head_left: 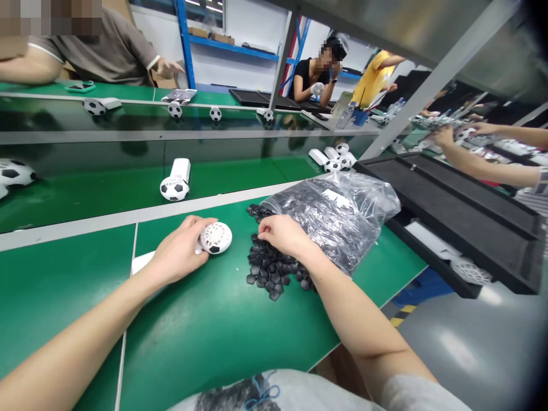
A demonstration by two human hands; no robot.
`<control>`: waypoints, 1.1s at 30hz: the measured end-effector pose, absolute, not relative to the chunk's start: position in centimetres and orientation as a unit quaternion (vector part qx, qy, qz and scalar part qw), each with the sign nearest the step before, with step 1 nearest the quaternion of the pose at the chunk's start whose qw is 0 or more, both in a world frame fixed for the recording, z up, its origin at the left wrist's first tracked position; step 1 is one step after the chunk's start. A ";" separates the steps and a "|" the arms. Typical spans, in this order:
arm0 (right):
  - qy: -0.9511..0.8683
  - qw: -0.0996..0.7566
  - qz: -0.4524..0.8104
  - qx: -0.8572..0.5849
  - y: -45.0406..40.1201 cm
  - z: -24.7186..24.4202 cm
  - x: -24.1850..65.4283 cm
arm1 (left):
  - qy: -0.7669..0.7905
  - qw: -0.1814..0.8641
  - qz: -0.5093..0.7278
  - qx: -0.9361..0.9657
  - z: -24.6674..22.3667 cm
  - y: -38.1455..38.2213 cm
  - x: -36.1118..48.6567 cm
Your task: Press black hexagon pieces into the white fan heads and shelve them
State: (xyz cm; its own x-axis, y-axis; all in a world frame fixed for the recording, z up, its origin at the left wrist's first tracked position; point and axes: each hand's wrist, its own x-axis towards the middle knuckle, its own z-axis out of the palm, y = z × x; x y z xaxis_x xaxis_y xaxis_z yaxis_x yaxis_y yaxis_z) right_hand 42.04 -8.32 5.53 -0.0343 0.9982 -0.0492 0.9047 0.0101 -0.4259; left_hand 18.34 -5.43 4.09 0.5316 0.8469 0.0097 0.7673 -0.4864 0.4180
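My left hand (182,249) grips a white football-patterned piece (216,237) with one black patch on its near side and an open lattice on top. Its white handle (143,262) shows below my wrist, lying low over the green table. Over a heap of small black pentagon pieces (269,268), my right hand (280,233) has thumb and fingers pinched together; whatever is between the fingertips is too small to make out. Behind and right of that hand lies a clear plastic bag (338,217) filled with more black pieces.
A sunken green lane (240,165) beyond the table edge carries a ball-headed piece (174,188) and a cluster of others (338,160). Black trays (454,211) stand at the right, under a slanted metal post (428,85). Several people sit or stand across and to the right.
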 end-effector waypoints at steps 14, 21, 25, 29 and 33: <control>-0.754 0.169 0.222 -0.594 -8.1 4.1 40.9 | 0.414 0.162 0.090 0.891 3.9 -5.5 18.3; -0.768 0.262 0.292 -0.506 -9.8 5.8 39.8 | 0.406 0.164 0.095 0.894 3.9 -5.5 18.4; -0.759 0.263 0.333 -0.493 -10.3 5.8 39.3 | 0.408 0.154 0.094 0.895 3.8 -5.6 18.2; -0.778 0.255 0.304 -0.486 -10.3 5.9 39.1 | 0.405 0.155 0.093 0.896 3.8 -5.7 18.1; -0.764 0.263 0.319 -0.496 -10.3 6.0 39.3 | 0.408 0.160 0.091 0.894 3.9 -5.8 18.1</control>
